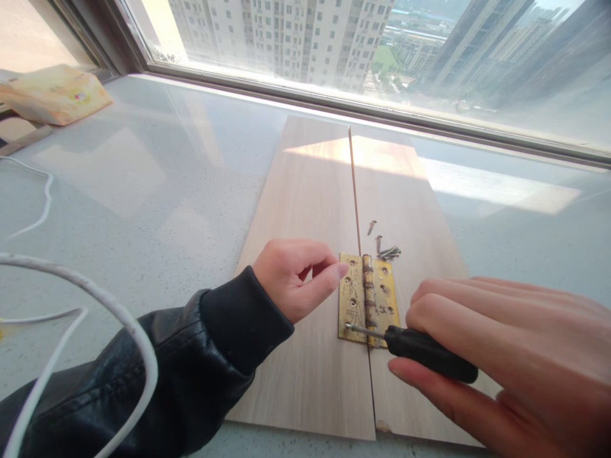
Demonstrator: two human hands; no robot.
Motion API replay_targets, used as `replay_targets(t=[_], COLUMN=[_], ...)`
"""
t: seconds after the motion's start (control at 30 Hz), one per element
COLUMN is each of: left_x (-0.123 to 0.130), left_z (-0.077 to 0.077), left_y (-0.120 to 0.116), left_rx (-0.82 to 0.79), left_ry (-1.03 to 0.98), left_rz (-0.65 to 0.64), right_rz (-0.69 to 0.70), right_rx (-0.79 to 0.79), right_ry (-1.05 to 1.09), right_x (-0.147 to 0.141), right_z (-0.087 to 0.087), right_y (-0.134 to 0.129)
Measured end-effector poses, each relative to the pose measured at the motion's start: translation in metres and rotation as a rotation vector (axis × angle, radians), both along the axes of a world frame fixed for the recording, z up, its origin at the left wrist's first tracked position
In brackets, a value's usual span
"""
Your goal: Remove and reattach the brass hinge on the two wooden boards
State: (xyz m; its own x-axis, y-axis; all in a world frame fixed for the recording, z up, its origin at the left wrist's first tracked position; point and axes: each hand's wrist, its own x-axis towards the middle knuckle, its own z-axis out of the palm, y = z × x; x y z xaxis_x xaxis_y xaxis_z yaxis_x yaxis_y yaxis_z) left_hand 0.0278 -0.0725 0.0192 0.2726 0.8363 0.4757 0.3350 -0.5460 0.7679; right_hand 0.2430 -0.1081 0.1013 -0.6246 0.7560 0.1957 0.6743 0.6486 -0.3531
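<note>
A worn brass hinge (352,286) lies unfolded across the seam of two pale wooden boards (305,197). My right hand (515,350) is closed on a screwdriver (429,353) with a black handle. Its shaft crosses the hinge's lower part, with the tip at a screw (348,326) in the left leaf's lowest hole. My left hand (298,280) is curled, thumb and index finger brought together at the left leaf's upper edge. Whether anything is between those fingertips is hidden. Several loose screws (389,252) lie on the right board just above the hinge.
The boards rest on a speckled pale sill (191,172) below a window frame (334,105). White cables (143,343) loop at the left, in front of my left sleeve. A yellowish box (62,95) stands in the far left corner.
</note>
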Motion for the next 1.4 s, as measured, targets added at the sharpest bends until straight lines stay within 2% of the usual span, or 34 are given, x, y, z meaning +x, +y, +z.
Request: replay_targets(t=[0.1,0.2,0.37,0.5,0.53,0.6,0.73,0.9,1.03,1.13,1.23,1.33,1.4], left_x=[0.000,0.000,0.000,0.000,0.000,0.000,0.000,0.000,0.000,0.000,0.000,0.000,-0.001], left_z=[0.001,0.001,0.002,0.003,0.003,0.003,0.003,0.003,0.002,0.002,0.002,0.003,0.003], left_y=[-0.001,-0.001,-0.002,-0.002,-0.002,-0.002,-0.001,-0.001,-0.001,-0.001,-0.001,-0.001,-0.001], left_rx=[-0.005,-0.015,-0.036,-0.038,-0.037,-0.038,-0.042,-0.046,-0.020,-0.021,-0.025,-0.021,-0.027], left_ry=[0.002,0.006,0.005,0.024,0.028,0.032,0.037,0.045,0.027,0.030,0.028,0.028,0.037], left_rz=[0.003,0.002,0.005,0.007,0.007,0.006,0.002,0.002,0.000,-0.001,0.003,-0.002,-0.004], right_rz=[0.040,0.001,-0.089,-0.297,-0.315,-0.250,-0.149,-0.220,-0.065,0.023,0.019,0.001,-0.087], right_rx=[-0.024,-0.113,-0.225,-0.131,-0.108,-0.132,-0.200,-0.214,-0.226,-0.266,-0.278,-0.224,-0.178], right_ry=[-0.190,-0.128,0.198,0.613,0.683,0.722,0.715,0.793,0.669,0.736,0.800,0.676,0.634], right_x=[-0.013,-0.019,-0.027,-0.037,-0.038,-0.036,-0.024,-0.020,-0.022,-0.020,-0.014,-0.009,-0.010], right_z=[0.004,0.004,-0.012,-0.034,-0.038,-0.044,-0.048,-0.045,-0.039,-0.038,-0.041,-0.043,-0.046], right_y=[0.005,0.006,-0.004,-0.017,-0.019,-0.022,-0.023,-0.022,-0.014,-0.008,-0.009,-0.018,-0.025])
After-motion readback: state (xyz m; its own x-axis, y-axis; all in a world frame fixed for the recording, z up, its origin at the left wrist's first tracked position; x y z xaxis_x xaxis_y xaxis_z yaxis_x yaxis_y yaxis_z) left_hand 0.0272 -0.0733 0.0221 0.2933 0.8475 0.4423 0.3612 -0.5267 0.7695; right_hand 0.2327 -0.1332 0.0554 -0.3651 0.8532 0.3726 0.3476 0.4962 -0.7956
